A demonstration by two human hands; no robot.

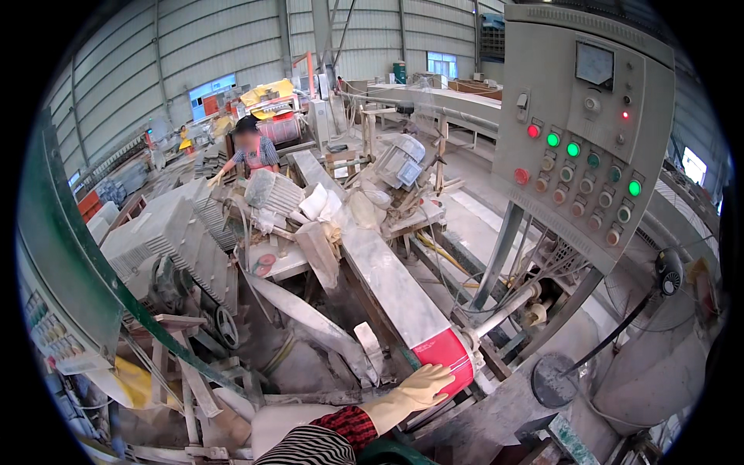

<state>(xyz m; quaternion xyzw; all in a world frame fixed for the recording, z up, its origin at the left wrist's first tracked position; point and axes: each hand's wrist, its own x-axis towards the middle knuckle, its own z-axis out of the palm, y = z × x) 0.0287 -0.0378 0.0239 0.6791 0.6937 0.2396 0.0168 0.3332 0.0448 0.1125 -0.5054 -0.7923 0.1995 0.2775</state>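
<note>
My left hand (415, 394), in a pale cream rubber glove, reaches in from the lower middle. Its fingers are stretched out and lie on the red curved end (453, 364) of a long, narrow conveyor. The conveyor's flat top (399, 298) is grey with dust and runs away from me toward the back. Red checked cloth covers the wrist, with a black-and-white striped sleeve below it. Nothing is gripped in the fingers that I can see. My right hand is out of the picture.
A grey control cabinet (577, 132) with lit buttons stands at right. Stacked grey slabs (174, 232) and a green-framed panel (70, 256) are at left. A co-worker (256, 151) stands farther back, beside the conveyor. A motor (401, 161) and a black fan (668, 271) are also there.
</note>
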